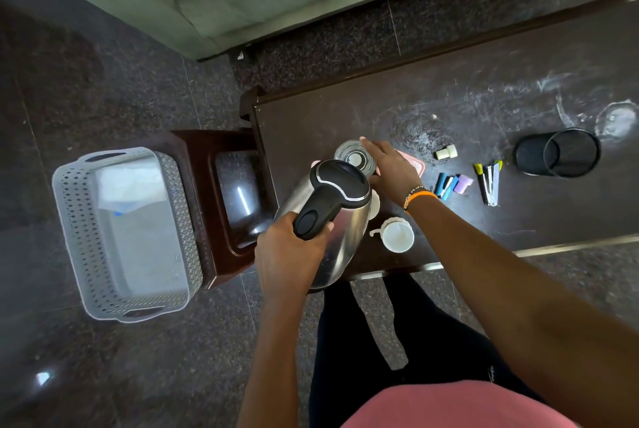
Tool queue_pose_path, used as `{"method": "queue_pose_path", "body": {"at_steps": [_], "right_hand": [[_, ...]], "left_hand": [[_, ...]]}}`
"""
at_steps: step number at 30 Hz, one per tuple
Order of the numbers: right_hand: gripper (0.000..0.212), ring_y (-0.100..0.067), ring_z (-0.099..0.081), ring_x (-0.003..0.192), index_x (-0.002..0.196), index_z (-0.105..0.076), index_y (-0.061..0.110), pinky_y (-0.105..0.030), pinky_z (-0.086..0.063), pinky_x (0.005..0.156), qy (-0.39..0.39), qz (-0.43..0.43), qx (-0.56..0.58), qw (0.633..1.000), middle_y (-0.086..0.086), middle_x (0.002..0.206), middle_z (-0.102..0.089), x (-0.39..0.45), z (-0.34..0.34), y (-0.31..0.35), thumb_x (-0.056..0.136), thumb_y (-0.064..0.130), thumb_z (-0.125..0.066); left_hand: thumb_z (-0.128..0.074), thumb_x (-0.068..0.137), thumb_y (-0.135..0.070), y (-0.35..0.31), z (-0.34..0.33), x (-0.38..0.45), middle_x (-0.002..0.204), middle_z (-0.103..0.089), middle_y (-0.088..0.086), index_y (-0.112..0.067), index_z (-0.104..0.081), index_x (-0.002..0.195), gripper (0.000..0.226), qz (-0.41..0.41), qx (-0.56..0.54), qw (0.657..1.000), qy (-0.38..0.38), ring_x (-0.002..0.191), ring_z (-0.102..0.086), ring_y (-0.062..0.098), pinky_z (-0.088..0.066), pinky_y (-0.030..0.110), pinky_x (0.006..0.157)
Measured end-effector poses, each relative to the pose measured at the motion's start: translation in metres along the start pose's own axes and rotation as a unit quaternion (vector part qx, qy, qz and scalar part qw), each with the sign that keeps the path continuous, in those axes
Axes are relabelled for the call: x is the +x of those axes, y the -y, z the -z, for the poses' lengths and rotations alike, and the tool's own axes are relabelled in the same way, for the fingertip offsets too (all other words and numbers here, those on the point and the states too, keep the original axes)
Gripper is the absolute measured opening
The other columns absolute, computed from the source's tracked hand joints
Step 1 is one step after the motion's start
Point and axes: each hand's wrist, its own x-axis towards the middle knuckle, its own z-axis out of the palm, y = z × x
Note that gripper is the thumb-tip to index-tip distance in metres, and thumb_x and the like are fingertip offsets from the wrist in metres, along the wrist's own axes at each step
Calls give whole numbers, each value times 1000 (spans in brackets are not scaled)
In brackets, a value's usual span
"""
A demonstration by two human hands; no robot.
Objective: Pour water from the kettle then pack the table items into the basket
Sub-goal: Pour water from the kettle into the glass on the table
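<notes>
While the kettle (328, 220) is lifted clear of the tabletop (484, 99), the pour appears set up but not yet confirmed: no water stream is visible.

Left hand (288, 258): fingers clenched round the black kettle handle, thumb side near the switch. Kettle body is tilted, lid end toward the glass (354, 158), spout hidden under the lid. Judged reason: handle grip at the rear gives leverage to tip fwd w/o touching hot steel.

Right hand (390, 168): fingers loosely spread, resting against the glass's right side, not wrapped round it. Cannot tell if there is firm contact. Likely purpose: steady the glass vs. a knock from the spout.

Glass sits on a pink tray (420, 168), mostly covered by hand and kettle; presumably there to catch drips. White cup (397, 235) stands just beside the kettle, near tabletop front edge, handle to the left, appears empty.

Items awaiting packing, right of the tray: small cream cap-like piece (446, 152); blue stapler w/ lilac object (453, 185); silver stapler w/ yellow-green marker (491, 182); black mesh pen holder (558, 152) lying on its side, well apart from the glass.

Basket (121, 234): grey, perforated, on the floor left of a dark stool (221, 199), not on the tabletop. Interior shows something pale at the bottom; contents unclear. Placement on the left, w/in reach, suits the later packing step.

Risk: cup close to kettle base; could be clipped on set-down.
</notes>
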Motion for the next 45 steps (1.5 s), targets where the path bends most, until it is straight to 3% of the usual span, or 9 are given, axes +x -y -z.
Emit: {"method": "queue_pose_path", "body": {"at_steps": [4,12,27,45], "right_hand": [[74,-37,-56,113,142,-33,22,-47,-50,84,-15,-5,7,1000,-13,132,-49,2,2,2,77,9,-66],[76,-36,-56,116,141,-35,26,-44,-50,89,-2,-39,-3,999,-10,135,-49,8,3,5,75,14,-73],[80,-36,-59,113,140,-35,28,-45,-52,88,-3,-48,-24,999,-7,135,-49,8,5,6,72,17,-75],[79,-36,-54,118,141,-33,27,-49,-50,92,1,-53,-44,998,-8,135,-49,7,7,9,73,17,-73]], "left_hand": [[-73,64,-48,-2,2,0,50,-53,-13,-24,-47,53,37,3,-5,1000,-1,52,-50,-3,-35,17,46],[-73,65,-47,-5,4,3,57,-59,-10,-21,-54,60,33,16,-6,1000,17,59,-58,9,-48,26,57],[-75,65,-44,-4,8,5,53,-56,-12,-25,-50,55,33,19,-12,999,30,55,-55,2,-40,18,49],[-74,64,-43,-3,9,7,53,-57,-10,-23,-51,55,32,38,-14,998,47,53,-55,4,-37,19,47]]}}
